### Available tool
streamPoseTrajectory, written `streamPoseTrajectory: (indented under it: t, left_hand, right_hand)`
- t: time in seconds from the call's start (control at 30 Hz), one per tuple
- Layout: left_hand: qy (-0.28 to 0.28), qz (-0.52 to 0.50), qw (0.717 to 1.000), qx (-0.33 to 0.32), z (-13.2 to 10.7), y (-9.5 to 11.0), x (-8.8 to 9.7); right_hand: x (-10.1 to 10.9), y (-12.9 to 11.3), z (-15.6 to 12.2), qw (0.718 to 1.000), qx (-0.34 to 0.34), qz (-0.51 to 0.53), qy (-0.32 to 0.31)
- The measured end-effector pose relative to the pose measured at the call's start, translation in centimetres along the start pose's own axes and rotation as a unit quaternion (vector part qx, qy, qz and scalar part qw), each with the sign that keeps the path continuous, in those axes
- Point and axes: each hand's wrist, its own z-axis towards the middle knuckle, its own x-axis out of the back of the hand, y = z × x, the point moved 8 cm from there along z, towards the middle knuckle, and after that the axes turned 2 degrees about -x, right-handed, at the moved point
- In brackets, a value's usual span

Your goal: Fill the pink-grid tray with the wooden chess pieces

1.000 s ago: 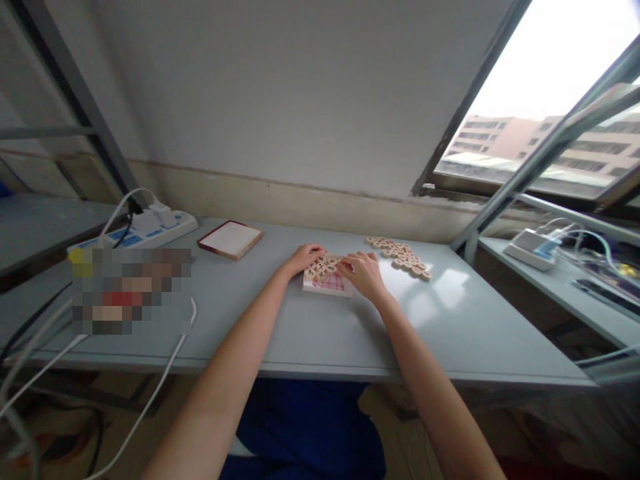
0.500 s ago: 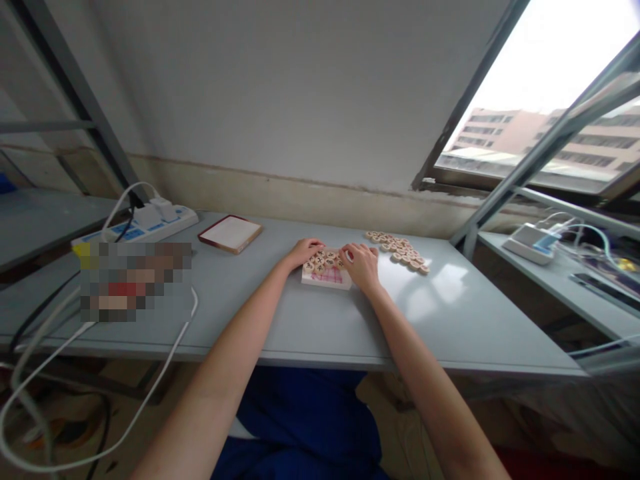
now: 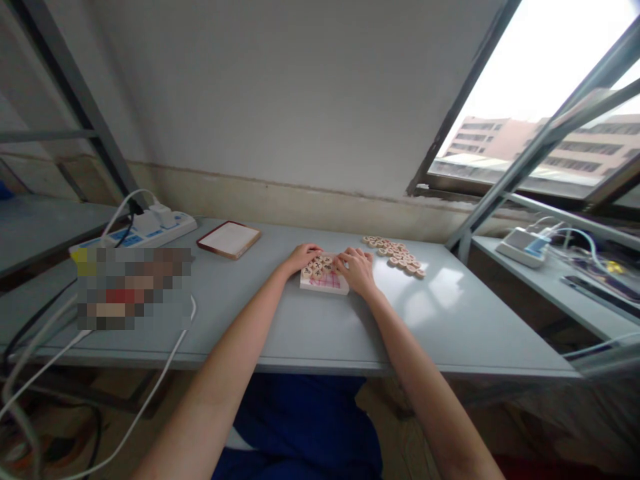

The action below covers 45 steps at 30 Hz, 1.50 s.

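Note:
A shallow white box (image 3: 325,289) with a pink-red grid inside stands on the table before me. Round wooden Chinese chess pieces (image 3: 317,267), marked with dark characters, lie in rows in its far part. My left hand (image 3: 303,259) is closed at the box's far left corner, its fingers along the edge. From the right, my right hand (image 3: 357,268) reaches over the box with bent fingers, closed on the pieces at that end; its fingertips are partly hidden. More Chinese chess pieces (image 3: 395,256) lie in a loose group on the table, right of my right hand.
A shallow lid (image 3: 229,239) with a dark red rim lies at the back left of the grey table (image 3: 310,333). Further left are a white power strip (image 3: 150,230), a blurred-out object (image 3: 130,287) and loose white cables (image 3: 193,307). Bed-frame posts and a window stand right.
My right hand has moved slightly left over the box, its fingers now lower on the pieces. The left hand stays at the corner. The view has shifted a little.

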Motion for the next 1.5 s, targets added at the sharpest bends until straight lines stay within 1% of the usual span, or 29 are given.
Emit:
streamPoseTrajectory:
  t: [0.07, 0.13, 0.23, 0.3, 0.37, 0.43, 0.5, 0.57, 0.63, 0.7, 0.77, 0.83, 0.93, 1.07, 1.2, 1.33, 1.4, 1.5]
  left_hand:
    - [0.001, -0.003, 1.0, 0.001, 0.0, -0.1, 0.0]
    - [0.003, -0.003, 1.0, 0.005, 0.0, -0.1, 0.1]
    - [0.005, -0.01, 1.0, 0.014, -0.1, -0.2, 0.2]
    - [0.003, -0.029, 0.999, 0.015, -0.1, -0.3, 0.2]
    - [0.006, -0.048, 0.999, 0.012, 0.0, -0.4, 0.3]
    - [0.011, -0.057, 0.998, 0.007, 0.1, -0.5, 0.4]
    - [0.011, -0.057, 0.998, 0.002, 0.1, -0.4, 0.5]
    - [0.005, -0.054, 0.999, 0.002, 0.1, -0.4, 0.5]
    - [0.005, -0.052, 0.999, 0.007, 0.1, -0.3, 0.6]
    - [0.005, -0.05, 0.999, 0.013, 0.0, -0.3, 0.6]
    - [0.003, -0.051, 0.999, 0.016, 0.0, -0.3, 0.5]
    - [0.0, -0.053, 0.998, 0.018, 0.1, -0.4, 0.4]
    - [-0.002, -0.051, 0.999, 0.016, 0.2, -0.6, 0.3]
    - [-0.005, -0.05, 0.999, 0.015, 0.2, -0.6, 0.2]
    - [-0.009, -0.039, 0.999, 0.01, 0.0, -0.1, 0.2]
    - [-0.007, -0.033, 0.999, 0.007, -0.2, 0.0, 0.3]
    - [-0.004, -0.033, 0.999, 0.006, -0.2, -0.2, 0.3]
    - [-0.001, -0.036, 0.999, 0.004, 0.0, -0.4, 0.3]
  right_hand:
    - [0.2, 0.0, 0.0, 1.0, 0.002, 0.004, 0.002]
    - [0.9, 0.7, 0.0, 0.999, -0.018, 0.007, 0.036]
    - [2.5, 3.6, -0.2, 0.986, -0.098, -0.007, 0.133]
    - [3.0, 6.3, -0.3, 0.971, -0.157, -0.028, 0.175]
    - [2.5, 8.6, -0.1, 0.968, -0.182, -0.047, 0.165]
    - [1.5, 10.3, 0.5, 0.974, -0.172, -0.065, 0.13]
    - [0.7, 11.4, 1.1, 0.979, -0.156, -0.087, 0.103]
    - [0.3, 11.9, 1.6, 0.979, -0.144, -0.109, 0.091]
    - [0.2, 11.5, 1.9, 0.981, -0.122, -0.121, 0.086]
    - [0.5, 10.3, 1.9, 0.986, -0.084, -0.118, 0.083]
    - [0.9, 8.8, 1.5, 0.991, -0.042, -0.1, 0.079]
    - [1.4, 7.8, 0.9, 0.995, -0.016, -0.075, 0.062]
    - [1.8, 7.2, -0.2, 0.999, -0.003, -0.042, 0.016]
    - [2.1, 6.8, -0.8, 0.999, 0.025, -0.027, -0.038]
    - [2.3, 6.8, -0.5, 0.997, 0.034, -0.014, -0.067]
    - [2.6, 6.9, -0.3, 0.997, 0.004, 0.018, -0.073]
    - [2.9, 6.0, -0.3, 0.996, -0.002, 0.061, -0.068]
    - [3.2, 3.3, -0.5, 0.987, 0.026, 0.143, -0.069]
